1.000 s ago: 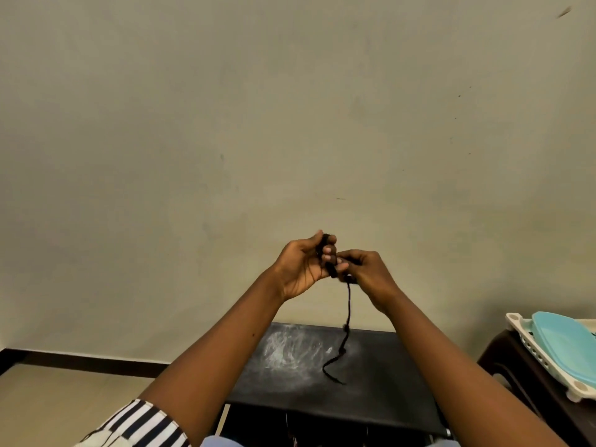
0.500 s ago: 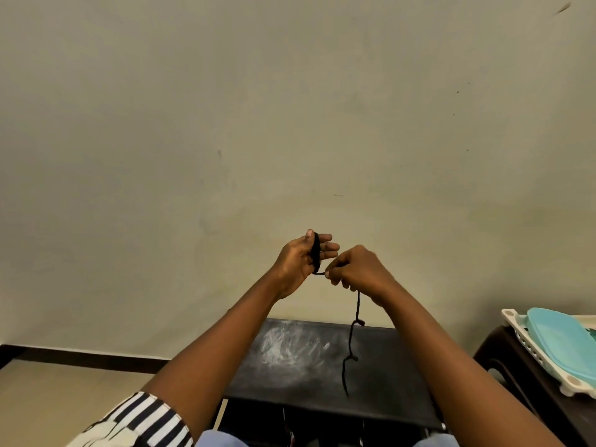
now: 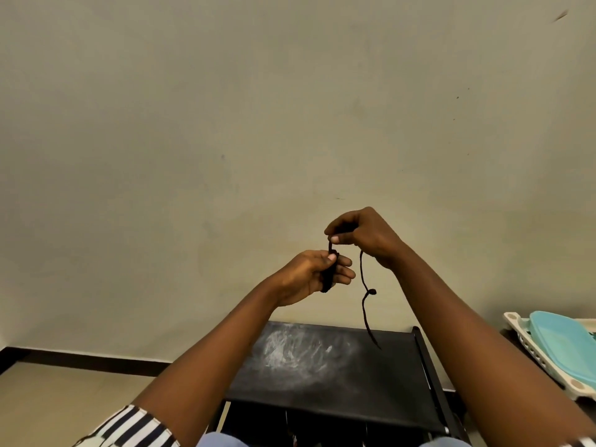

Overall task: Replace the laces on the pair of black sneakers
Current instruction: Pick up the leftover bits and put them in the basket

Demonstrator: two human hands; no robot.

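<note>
Teal lid in white tray; hands wind lace.

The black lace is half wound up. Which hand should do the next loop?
Probably the right hand: it pinches the black lace above the left hand, with the loose tail hanging below it. The left hand's fingers are wrapped in the coil, so it is busy holding.

I see a matt black cord-like lace, matt black fabric rack top with chalky white scuffs, glossy turquoise plastic lid, matt painted wall.
</note>
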